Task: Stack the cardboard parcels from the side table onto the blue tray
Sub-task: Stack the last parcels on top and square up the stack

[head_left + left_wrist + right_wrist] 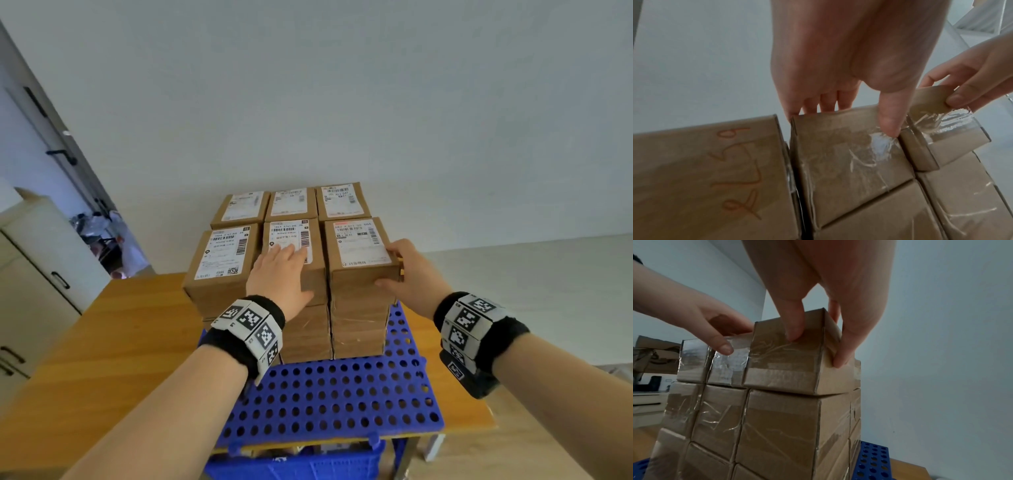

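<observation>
Cardboard parcels with white shipping labels stand several layers high on the far half of the blue perforated tray (329, 394). My left hand (284, 270) lies flat on the top front middle parcel (287, 231), fingers straight across its label. Its thumb (890, 123) presses the taped front face (838, 154). My right hand (404, 274) grips the near right corner of the top front right parcel (356, 243). The right thumb (793, 331) sits on that parcel's front face (785, 366) and the fingers (840, 356) on its right side. This parcel sits slightly askew on the one below.
The tray lies on a wooden table (120, 342) whose right edge (479, 421) is close to the tray. A cream cabinet (41, 260) and a door with a black handle (58, 154) are on the left. A blue crate (301, 462) sits under the table. A wall rises behind the stack.
</observation>
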Demonstrator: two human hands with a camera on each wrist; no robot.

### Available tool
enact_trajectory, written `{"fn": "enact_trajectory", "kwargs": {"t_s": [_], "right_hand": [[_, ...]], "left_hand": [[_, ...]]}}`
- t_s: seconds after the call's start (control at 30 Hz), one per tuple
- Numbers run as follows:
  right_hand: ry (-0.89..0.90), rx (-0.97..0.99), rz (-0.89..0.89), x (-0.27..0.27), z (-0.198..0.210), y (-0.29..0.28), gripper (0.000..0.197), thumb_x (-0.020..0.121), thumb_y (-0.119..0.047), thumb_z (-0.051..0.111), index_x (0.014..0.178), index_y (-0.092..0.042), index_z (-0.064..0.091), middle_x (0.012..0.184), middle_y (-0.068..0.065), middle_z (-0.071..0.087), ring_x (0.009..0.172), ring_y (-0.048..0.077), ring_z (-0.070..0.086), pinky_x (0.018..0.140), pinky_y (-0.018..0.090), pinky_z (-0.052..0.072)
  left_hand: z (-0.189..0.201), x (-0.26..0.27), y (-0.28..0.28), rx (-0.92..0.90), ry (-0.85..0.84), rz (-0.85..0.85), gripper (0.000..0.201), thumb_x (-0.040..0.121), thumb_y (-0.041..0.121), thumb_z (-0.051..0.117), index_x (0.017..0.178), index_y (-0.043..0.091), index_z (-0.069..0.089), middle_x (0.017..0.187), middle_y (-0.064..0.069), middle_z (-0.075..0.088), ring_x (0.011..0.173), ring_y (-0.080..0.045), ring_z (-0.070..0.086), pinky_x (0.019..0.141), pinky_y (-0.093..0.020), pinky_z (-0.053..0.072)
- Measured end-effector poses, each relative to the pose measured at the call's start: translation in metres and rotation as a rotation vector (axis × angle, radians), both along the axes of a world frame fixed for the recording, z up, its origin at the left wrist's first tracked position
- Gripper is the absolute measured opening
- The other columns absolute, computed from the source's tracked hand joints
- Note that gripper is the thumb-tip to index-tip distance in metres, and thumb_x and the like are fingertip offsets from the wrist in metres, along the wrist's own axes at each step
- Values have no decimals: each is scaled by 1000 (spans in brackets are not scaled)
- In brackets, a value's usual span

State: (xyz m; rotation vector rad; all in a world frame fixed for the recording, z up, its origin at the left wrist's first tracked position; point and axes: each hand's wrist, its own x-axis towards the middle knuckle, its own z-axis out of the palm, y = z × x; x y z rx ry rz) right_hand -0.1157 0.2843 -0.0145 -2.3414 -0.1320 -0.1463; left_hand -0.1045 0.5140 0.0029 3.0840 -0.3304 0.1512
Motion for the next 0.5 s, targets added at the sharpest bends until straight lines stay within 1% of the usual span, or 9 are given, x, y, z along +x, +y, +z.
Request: {"fn": "enact_trajectory", "kwargs": {"t_s": [0.1,0.27,0.33,0.43,0.5], "right_hand": [[-16,0,-7,4,-1,-1,56,81,-20,69,128,-16,39,128,4,53,113,20,54,95,38,49],[-36,0,-12,8,-4,-2,58,81,-20,69,131,-15,39,126,4,55,110,21,55,94,39,50],[-36,7,-15,10,-5,-3,58,81,-20,69,131,-16,39,126,4,55,109,22,56,93,39,51],[-35,17,-19,11,-7,-2,58,81,-21,69,131,-16,39,121,5,57,102,24,59,89,41,52],[-38,5,-21,11,-8,-1,58,82,-22,69,131,-16,39,121,5,56,101,24,58,89,40,52]], "left_hand": [[-3,-1,0,-18,-25,4,74,88,44,57,149,23,21,157,-2,20,145,-22,17,119,-42,17],[-3,-1,-1,-48,-56,7,66,90,39,56,147,21,27,155,-3,26,144,-23,22,118,-43,20],[-2,-2,-2,-60,-68,-1,63,91,37,56,146,20,30,153,-3,30,142,-23,25,117,-42,21],[0,-5,-2,-89,-103,-13,57,91,32,57,143,19,36,147,-3,39,135,-22,35,115,-39,26],[1,-6,-2,-97,-117,-12,56,91,30,57,142,19,38,145,-2,42,134,-22,37,114,-39,27]]}}
